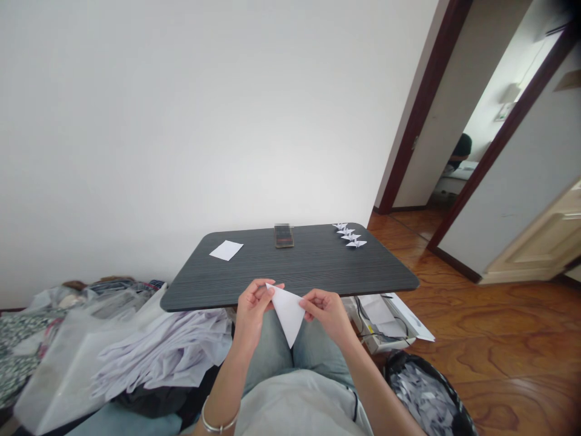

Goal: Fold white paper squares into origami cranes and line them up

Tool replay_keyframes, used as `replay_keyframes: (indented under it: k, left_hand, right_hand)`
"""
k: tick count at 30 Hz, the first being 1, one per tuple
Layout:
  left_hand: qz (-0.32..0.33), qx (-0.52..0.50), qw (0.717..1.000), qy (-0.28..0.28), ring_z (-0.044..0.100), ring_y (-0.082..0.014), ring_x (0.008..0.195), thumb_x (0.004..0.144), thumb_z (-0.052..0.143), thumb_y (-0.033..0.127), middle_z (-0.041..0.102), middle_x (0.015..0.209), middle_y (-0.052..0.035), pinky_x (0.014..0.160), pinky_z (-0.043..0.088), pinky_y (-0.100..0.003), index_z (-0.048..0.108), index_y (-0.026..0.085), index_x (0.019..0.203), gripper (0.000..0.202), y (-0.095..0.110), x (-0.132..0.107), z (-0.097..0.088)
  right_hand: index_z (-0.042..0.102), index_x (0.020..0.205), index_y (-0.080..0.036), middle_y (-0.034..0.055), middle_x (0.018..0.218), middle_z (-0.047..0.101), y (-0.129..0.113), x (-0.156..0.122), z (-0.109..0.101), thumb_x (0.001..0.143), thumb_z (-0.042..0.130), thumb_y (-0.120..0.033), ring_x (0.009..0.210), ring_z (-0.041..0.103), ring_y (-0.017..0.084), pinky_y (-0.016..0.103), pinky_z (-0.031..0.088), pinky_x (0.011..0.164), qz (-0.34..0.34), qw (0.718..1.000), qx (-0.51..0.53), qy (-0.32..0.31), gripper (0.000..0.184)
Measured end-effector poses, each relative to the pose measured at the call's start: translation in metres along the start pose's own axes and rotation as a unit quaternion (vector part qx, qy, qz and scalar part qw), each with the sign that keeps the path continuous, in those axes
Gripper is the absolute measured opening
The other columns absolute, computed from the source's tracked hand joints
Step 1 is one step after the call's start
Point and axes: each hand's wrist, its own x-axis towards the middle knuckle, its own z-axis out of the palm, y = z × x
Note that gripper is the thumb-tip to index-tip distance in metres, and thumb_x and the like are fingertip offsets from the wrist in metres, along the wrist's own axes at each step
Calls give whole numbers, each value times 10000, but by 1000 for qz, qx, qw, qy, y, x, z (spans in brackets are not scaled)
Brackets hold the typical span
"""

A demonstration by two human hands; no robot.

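Note:
A white paper folded into a triangle (289,312) hangs point-down above my lap, just in front of the near edge of the dark table (254,278). My left hand (254,306) pinches its upper left corner. My right hand (325,312) pinches its right corner. Both hands are closed on the paper. On the table lie a flat white sheet (226,250) at the back left, a dark phone (284,236) at the back middle, and a row of several small folded paper cranes (350,235) at the back right.
Plastic bags and white cloth (136,351) are piled to my left. A bin lined with a black bag (426,396) holds paper scraps at my right, beside papers and cables (390,321) on the wooden floor. An open doorway (467,163) shows a person far off.

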Motion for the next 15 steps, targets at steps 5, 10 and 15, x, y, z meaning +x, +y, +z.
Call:
replay_keyframes:
  k: [5,10,15]
  left_hand:
    - [10,11,1000,19,663,-220,809,706,673,338,723,866,-122,666,519,-289,632,124,853,262,3,1,-1]
    - [2,9,1000,29,662,-235,833,688,690,332,721,851,-131,683,530,-302,658,101,836,275,7,2,-1]
    - [16,7,999,39,661,-229,859,693,690,323,721,852,-127,687,531,-287,655,103,872,286,8,2,-1]
  right_hand:
    - [631,629,-162,-18,470,591,1,0,0,692,692,-341,419,505,99,208,414,442,-3,1000,-13,-1,200]
    - [633,636,-161,-12,480,593,2,1,0,681,697,-369,431,514,111,221,427,453,-6,1000,-27,0,222]
    - [629,645,-151,-10,481,581,4,1,0,709,663,-390,441,514,113,216,405,453,-13,998,-61,5,250]
